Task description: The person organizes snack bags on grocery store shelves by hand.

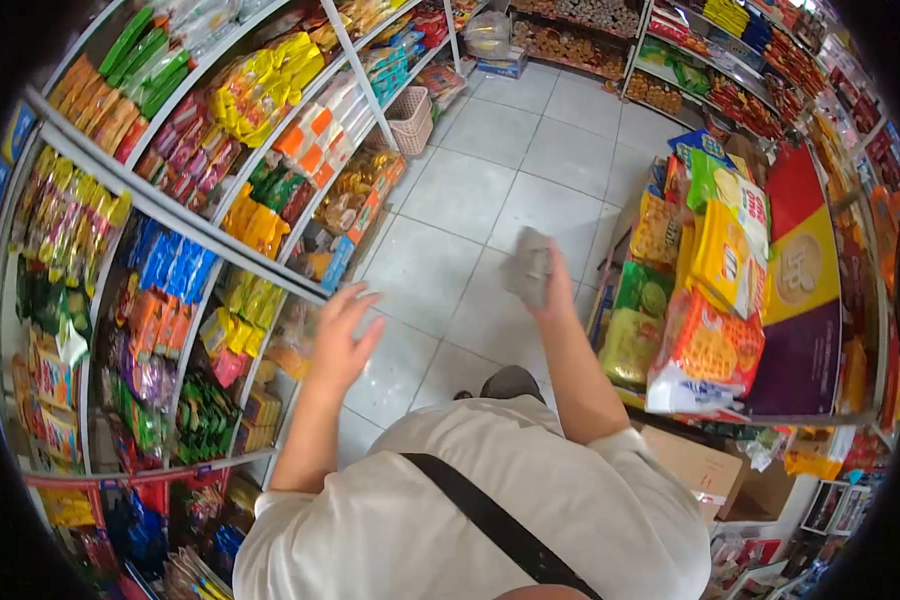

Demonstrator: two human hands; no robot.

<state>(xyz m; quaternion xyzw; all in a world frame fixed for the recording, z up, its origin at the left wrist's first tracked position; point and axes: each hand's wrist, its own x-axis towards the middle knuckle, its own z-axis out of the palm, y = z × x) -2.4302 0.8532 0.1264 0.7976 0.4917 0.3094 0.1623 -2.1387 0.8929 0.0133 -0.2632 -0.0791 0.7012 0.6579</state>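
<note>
My right hand (558, 292) is closed around a crumpled grey cloth (526, 268), held out over the tiled floor in front of me. The cloth hides part of the fingers. To the left, my left hand (340, 345) is empty, its fingers apart. It is nearest to the end of the metal shelf rail (295, 283) and the snack shelves on that side. Several yellow packets (228, 330) lie on a shelf beyond it.
Shelves of packaged snacks (270, 75) line the left. A pink plastic basket (410, 120) stands at their far end. Bagged snacks (725, 260) are piled on a display at right, above a cardboard box (688, 468). Pale floor tiles (470, 190) run between them.
</note>
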